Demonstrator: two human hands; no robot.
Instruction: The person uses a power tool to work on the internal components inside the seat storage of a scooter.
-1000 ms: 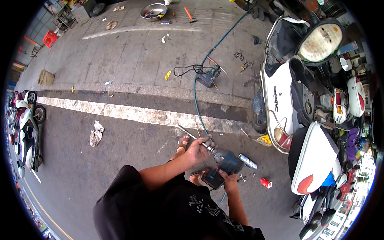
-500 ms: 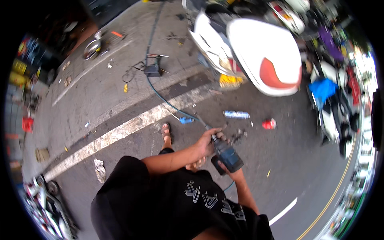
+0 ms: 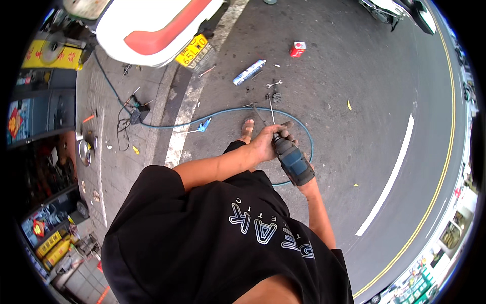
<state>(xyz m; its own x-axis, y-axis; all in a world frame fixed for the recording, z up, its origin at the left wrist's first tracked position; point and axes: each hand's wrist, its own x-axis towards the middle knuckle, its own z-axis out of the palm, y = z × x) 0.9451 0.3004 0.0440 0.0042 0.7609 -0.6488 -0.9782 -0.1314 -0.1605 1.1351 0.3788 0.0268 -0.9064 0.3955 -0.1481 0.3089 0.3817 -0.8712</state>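
A dark blue and black cordless drill (image 3: 294,163) slants up to the left in front of my body. At its front end, the fingers of my left hand (image 3: 266,144) are closed around the narrow nose. My right hand (image 3: 308,186) is at the back of the drill, mostly hidden beneath its body, with the wrist coming from below right. Beyond my left hand, a thin dark rod (image 3: 259,115) and a lighter rod (image 3: 272,109) show; whether either is fixed in the drill I cannot tell.
A blue hose (image 3: 312,144) loops around my feet. Beyond lie a blue air blow gun (image 3: 204,125), a wrench (image 3: 274,84), a blue-white tube (image 3: 249,72) and a red can (image 3: 298,49). A white scooter's rear (image 3: 152,30) stands far left.
My view has turned rightward, so the scooter and ground items now appear farther left and up. Both hands still hold the drill, which points slightly more upright.
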